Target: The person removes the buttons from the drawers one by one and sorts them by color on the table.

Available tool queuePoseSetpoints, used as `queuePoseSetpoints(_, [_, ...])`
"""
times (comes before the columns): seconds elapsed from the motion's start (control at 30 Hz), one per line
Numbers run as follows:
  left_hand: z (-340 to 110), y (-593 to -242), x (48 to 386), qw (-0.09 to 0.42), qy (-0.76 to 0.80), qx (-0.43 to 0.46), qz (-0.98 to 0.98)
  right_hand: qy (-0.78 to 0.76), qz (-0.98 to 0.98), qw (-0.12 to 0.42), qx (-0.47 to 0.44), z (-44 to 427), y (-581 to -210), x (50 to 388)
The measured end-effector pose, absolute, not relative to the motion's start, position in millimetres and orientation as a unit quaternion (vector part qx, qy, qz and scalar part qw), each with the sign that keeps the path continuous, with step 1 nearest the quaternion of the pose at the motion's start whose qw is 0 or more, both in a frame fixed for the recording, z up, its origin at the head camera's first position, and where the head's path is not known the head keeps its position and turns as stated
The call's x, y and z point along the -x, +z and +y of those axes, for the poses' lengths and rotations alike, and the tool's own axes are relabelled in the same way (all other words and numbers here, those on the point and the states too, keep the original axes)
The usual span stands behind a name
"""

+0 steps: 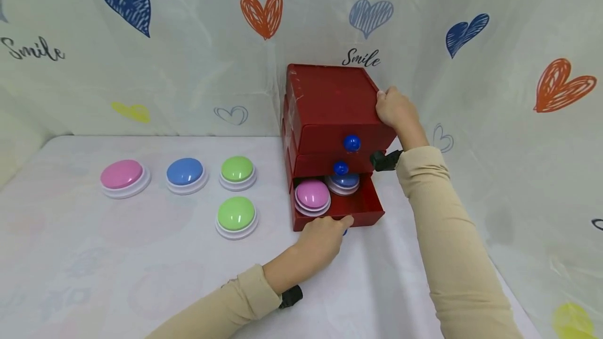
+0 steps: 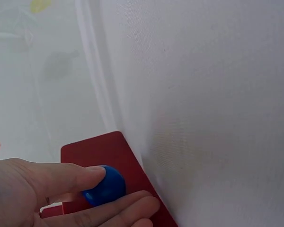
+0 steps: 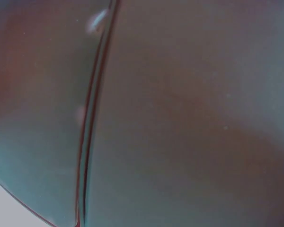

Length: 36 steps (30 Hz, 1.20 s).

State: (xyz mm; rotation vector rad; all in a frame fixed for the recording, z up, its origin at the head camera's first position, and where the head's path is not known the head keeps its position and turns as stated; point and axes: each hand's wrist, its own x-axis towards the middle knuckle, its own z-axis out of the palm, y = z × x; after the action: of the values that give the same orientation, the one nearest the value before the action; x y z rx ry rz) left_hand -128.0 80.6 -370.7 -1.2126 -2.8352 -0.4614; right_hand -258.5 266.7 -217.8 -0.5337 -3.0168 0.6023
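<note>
A red drawer cabinet point(image 1: 336, 95) stands against the back cloth, its bottom drawer point(image 1: 369, 217) pulled out. Inside that drawer sit a pink push button point(image 1: 313, 194) and a blue push button point(image 1: 345, 181), the blue one partly hidden under the drawer above. My left hand point(image 1: 317, 245) pinches the bottom drawer's blue knob point(image 2: 109, 187) between thumb and fingers, as the left wrist view shows. At the cabinet's upper right edge, my right hand point(image 1: 398, 111) grips the top; some of its fingers are hidden. Only the cabinet's red side point(image 3: 180, 118) fills the right wrist view.
Left of the cabinet on the white table point(image 1: 141, 255) stand another pink button point(image 1: 121, 174), another blue button point(image 1: 185, 172) and two green buttons, one behind point(image 1: 237, 169) and one in front point(image 1: 236, 214). Blue knobs mark the upper drawer point(image 1: 352, 143) and middle drawer point(image 1: 341, 167).
</note>
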Motion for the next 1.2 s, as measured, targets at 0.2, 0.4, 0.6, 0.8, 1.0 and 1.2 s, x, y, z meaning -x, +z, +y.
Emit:
queuePoseSetpoints(0.2, [81, -371, 124, 0.016, -0.139, 0.392, -0.909, 0.201, -0.965, 0.011, 0.165, 268, -218, 258])
queuePoseSetpoints(0.4, [79, -368, 118, -0.006, -0.137, 0.395, -0.909, 0.201, -0.967, 0.023, 0.155, 270, -219, 257])
queuePoseSetpoints(0.6, [77, -366, 110, -0.024, -0.137, 0.400, -0.906, 0.197, -0.968, 0.030, 0.150, 271, -219, 257])
queuePoseSetpoints(0.8, [77, -367, 107, -0.018, -0.144, 0.399, -0.905, 0.203, -0.967, 0.031, 0.151, 271, -220, 257])
queuePoseSetpoints(1.0, [75, -364, 110, -0.042, -0.168, 0.392, -0.903, 0.209, -0.965, 0.034, 0.153, 271, -220, 256])
queuePoseSetpoints(1.2, [70, -355, 114, -0.087, -0.197, 0.396, -0.893, 0.208, -0.966, 0.036, 0.151, 271, -220, 258])
